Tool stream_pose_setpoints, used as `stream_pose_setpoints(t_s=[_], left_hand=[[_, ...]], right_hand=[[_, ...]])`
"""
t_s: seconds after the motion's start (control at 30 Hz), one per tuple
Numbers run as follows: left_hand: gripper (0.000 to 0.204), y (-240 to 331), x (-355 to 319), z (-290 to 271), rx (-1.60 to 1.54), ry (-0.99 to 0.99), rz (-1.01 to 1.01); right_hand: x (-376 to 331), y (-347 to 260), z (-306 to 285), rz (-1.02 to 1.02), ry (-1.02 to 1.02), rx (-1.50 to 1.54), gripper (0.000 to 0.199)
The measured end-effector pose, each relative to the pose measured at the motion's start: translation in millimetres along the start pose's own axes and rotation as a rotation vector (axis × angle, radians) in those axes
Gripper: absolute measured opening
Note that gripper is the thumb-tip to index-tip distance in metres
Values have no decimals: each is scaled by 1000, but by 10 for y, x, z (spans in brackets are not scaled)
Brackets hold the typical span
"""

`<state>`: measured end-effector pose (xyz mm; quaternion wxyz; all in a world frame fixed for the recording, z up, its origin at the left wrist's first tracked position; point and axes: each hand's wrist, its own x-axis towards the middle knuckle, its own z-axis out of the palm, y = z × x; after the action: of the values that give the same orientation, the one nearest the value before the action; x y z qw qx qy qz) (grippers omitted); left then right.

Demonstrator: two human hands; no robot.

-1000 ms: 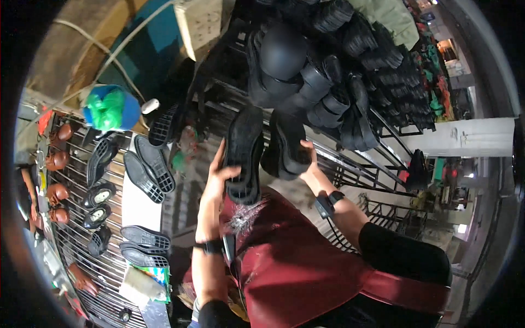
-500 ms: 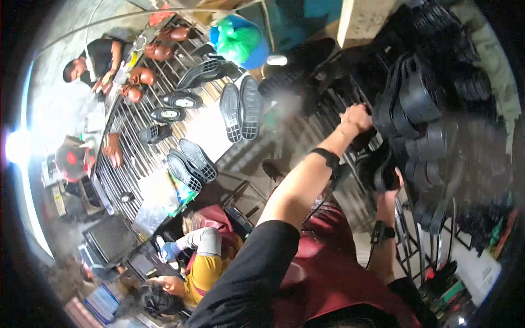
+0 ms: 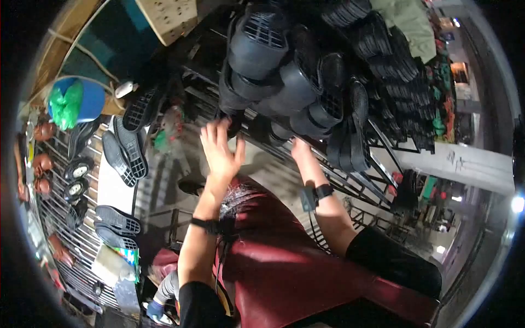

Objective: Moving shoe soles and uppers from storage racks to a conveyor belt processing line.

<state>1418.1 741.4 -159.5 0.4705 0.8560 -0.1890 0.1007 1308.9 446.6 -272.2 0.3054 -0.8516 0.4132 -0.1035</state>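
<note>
**Left hand spread, right hand unclear, both at the foot of the black sole pile**

Taking the middle of my head view as the clock's centre, I have the left hand (image 3: 220,150) close in at ten o'clock, fingers spread and nothing gripped. Its fingertips reach up to the lower edge of the black soles (image 3: 257,54), which are heaped at twelve; I can't tell whether they touch. The right hand (image 3: 302,148) sits close in at two o'clock, just beside a low black sole (image 3: 280,131). Its fingers are blurred and partly out of sight, so I can't tell whether it grips anything.

The heap rests on a black metal rack (image 3: 383,141), with more flat soles (image 3: 404,82) stacked toward two o'clock and a pale green cloth (image 3: 410,27) above them. Below me at six hangs the wearer's maroon apron (image 3: 284,268).

Over at nine, a slatted rack (image 3: 54,218) carries brown shoes (image 3: 42,163) and a white board (image 3: 112,188) with a pair of soles (image 3: 131,147) on it; another pair (image 3: 117,221) lies at eight. Out at ten I see a blue bucket (image 3: 93,101) with a green bag (image 3: 65,104). A co-worker's gloved hand (image 3: 156,310) shows at seven.
</note>
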Motion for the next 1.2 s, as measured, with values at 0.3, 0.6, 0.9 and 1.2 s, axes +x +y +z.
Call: stream_pose_setpoints(t_s=[0.3,0.6,0.9,1.2], left_hand=[[98,390,-141,547,-85,-396,81],[47,327,-158,972,-277,-387,-59],[69,468,-85,847,-265,-416,-75],[56,199,-385,-152,-486,-387,-282]], right_hand=[[-557,-593,-409,-98,-233,-58,46],[-777,-1455,-314,-236,40,591,49],[-1531,-1018,-994,-217,-24,734,56],[-1624,-1548,-3246,-657,-501,240,75]])
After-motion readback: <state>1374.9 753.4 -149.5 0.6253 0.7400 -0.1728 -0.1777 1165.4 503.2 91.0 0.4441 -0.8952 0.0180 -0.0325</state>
